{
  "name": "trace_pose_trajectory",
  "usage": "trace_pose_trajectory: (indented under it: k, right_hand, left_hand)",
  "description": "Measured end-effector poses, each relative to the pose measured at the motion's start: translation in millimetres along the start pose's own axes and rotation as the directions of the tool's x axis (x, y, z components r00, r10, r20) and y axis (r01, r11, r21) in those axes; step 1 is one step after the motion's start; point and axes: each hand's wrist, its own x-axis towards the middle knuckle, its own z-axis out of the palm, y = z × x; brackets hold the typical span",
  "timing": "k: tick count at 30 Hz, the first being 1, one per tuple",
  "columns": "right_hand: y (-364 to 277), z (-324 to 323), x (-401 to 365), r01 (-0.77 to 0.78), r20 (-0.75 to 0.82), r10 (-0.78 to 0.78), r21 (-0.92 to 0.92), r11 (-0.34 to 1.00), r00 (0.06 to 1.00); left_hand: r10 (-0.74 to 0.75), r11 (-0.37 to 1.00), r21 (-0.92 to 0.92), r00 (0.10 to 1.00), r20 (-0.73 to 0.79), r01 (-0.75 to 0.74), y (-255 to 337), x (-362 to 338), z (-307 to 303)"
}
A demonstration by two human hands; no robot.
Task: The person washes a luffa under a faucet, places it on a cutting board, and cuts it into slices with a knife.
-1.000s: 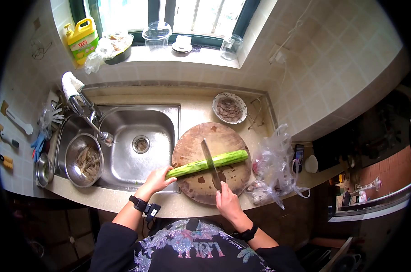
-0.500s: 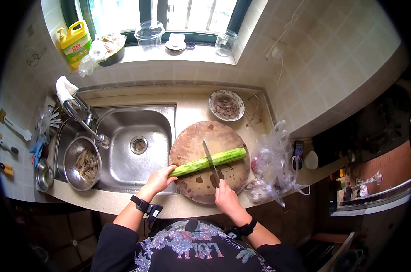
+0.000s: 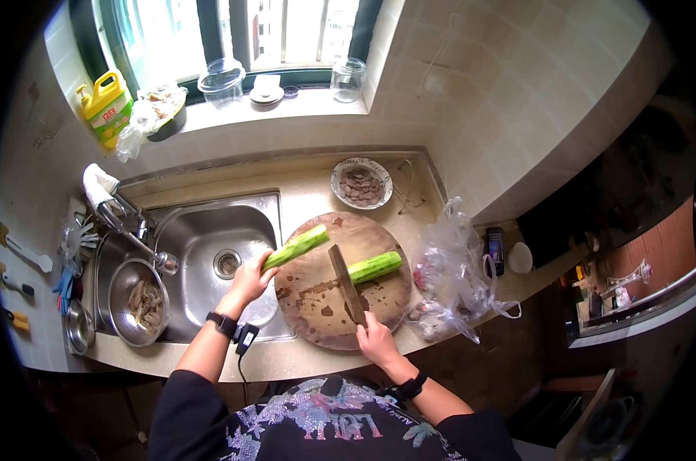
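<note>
My left hand [image 3: 250, 278] is closed round the lower end of a green peeled vegetable piece [image 3: 300, 246], raised at a slant over the left part of the round wooden board [image 3: 309, 315]. My right hand [image 3: 377, 338] grips the handle of a knife [image 3: 345, 283], its blade pointing away from me over the board's middle. Right of the blade, a second green piece [image 3: 378, 266] lies on the board, its left end close to the knife. Dark wet patches mark the wood.
A steel sink [image 3: 209, 223] with a colander [image 3: 117, 296] is on the left. Behind the board stands a bowl of sliced food [image 3: 336, 184]. Plastic bags [image 3: 451, 269], a phone [image 3: 495, 250] and a white cup [image 3: 520, 258] are on the right.
The long green vegetable is now in two separate pieces. My left hand has lifted one piece up and to the left, while the other stays on the board. The view has shifted slightly.
</note>
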Motion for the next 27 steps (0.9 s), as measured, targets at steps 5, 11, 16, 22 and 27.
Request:
trace_pose_trajectory:
  k: [5, 11, 16, 22, 27]
  right_hand:
    - [-20.2, -58.5, -17.7, -0.022, -0.263, 0.019, -0.009, 1.0, 0.965]
    - [24.2, -86.4, -46.2, -0.229, -0.28, 0.262, 0.148, 0.962, 0.923]
    - [15.0, -99.6, -42.8, -0.242, -0.239, 0.296, 0.231, 0.942, 0.925]
    - [28.5, -108.3, -22.6, -0.131, -0.195, 0.146, 0.086, 0.988, 0.97]
    - [11.7, -91.2, -2.9, -0.133, -0.01, 0.133, 0.03, 0.991, 0.991]
  left_hand:
    - [0.02, 0.998, 0.049, 0.987, 0.159, -0.028, 47.4, 62.4, 66.1]
    - [0.185, 0.889, 0.429, 0.983, -0.016, -0.16, 76.3, 58.5, 90.2]
    - [0.19, 0.939, 0.217, 0.927, 0.323, -0.268, 128.3, 39.7, 109.5]
    - [0.272, 0.879, 0.162, 0.749, 0.605, -0.449, 97.8, 36.1, 81.7]
    - [0.26, 0.893, 0.101, 0.684, 0.682, -0.439, 67.8, 5.5, 65.1]
